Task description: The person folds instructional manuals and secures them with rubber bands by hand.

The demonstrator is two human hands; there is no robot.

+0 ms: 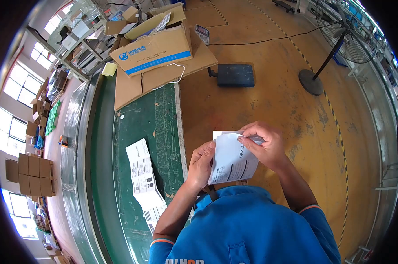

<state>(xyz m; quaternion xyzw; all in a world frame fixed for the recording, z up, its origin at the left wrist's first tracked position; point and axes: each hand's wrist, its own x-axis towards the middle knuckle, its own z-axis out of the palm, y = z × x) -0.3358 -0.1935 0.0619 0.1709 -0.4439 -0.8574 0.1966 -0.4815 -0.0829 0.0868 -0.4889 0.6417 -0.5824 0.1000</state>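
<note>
A white printed leaflet (pixel 234 160) with dark text is held up in front of the blue shirt. My left hand (pixel 201 163) grips its left edge, thumb toward the top. At the upper right corner, my right hand (pixel 266 145) pinches the paper between thumb and fingers. The top edge shows more than one layer. On the green bench to the left lies another unfolded printed sheet (pixel 145 180), creased across and touching neither hand; its lower end is close to my left forearm.
An open cardboard box (pixel 153 49) stands on flat cardboard (pixel 194 66) at the bench's far end, with a white cord. A conveyor (pixel 76 154) runs along the left. A black platform (pixel 235 75) and a standing fan (pixel 313 82) are on the brown floor.
</note>
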